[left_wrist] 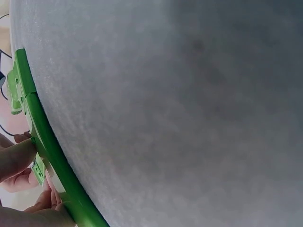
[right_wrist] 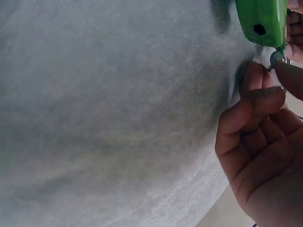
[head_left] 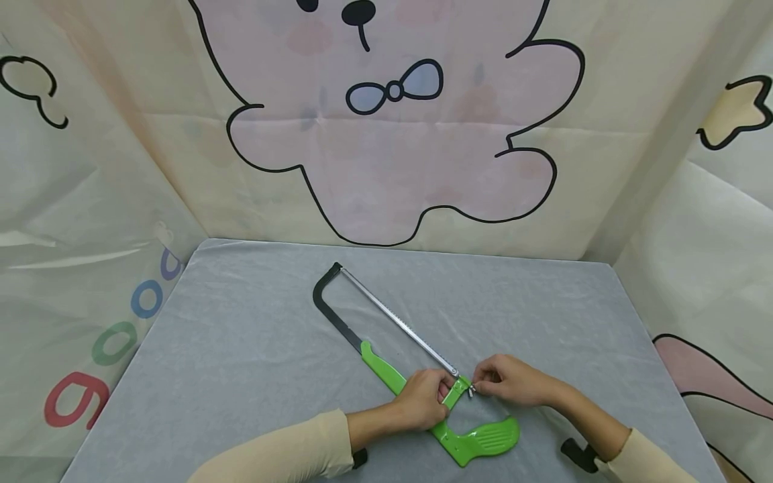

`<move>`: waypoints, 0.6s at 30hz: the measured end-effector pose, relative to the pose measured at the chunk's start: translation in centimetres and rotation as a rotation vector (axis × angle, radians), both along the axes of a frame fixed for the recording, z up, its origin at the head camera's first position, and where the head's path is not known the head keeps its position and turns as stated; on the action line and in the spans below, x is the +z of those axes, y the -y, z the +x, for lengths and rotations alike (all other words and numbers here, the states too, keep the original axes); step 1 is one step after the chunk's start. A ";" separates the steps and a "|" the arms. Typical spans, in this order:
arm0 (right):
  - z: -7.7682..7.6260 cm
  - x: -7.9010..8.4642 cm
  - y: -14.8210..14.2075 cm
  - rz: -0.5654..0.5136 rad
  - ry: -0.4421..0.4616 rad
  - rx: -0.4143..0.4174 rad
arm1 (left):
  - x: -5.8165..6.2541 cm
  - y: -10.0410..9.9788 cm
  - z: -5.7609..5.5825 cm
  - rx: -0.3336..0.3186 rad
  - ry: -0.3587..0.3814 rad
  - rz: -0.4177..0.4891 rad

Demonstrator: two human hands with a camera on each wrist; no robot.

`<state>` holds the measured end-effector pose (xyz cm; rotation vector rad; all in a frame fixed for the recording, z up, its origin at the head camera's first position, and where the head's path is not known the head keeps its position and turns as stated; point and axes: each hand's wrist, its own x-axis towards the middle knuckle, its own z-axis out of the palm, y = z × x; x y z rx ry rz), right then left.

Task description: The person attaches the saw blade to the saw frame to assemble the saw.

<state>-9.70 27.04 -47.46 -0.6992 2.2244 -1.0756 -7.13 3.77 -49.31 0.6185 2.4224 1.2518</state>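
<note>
A hacksaw (head_left: 384, 368) with a green handle and a dark curved front frame lies on the grey cloth. Its silver blade (head_left: 398, 322) runs from the dark tip to the green frame near the hands. My left hand (head_left: 421, 400) grips the green frame beside the blade's near end. At that end a small metal wing nut (head_left: 472, 390) sticks out, and my right hand (head_left: 513, 380) pinches it between thumb and fingertips. In the right wrist view the curled fingers (right_wrist: 255, 104) are at the nut, just below the green handle (right_wrist: 260, 21).
The grey cloth-covered table (head_left: 241, 349) spreads around the saw. Behind it hangs a curtain (head_left: 386, 154) printed with a cartoon animal, and printed side curtains stand at left and right. A dark strap piece (head_left: 578, 455) sits by the right wrist.
</note>
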 end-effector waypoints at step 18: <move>0.3 -0.2 0.3 0.000 -0.116 0.038 | 0.0 0.1 0.0 -0.012 -0.005 -0.001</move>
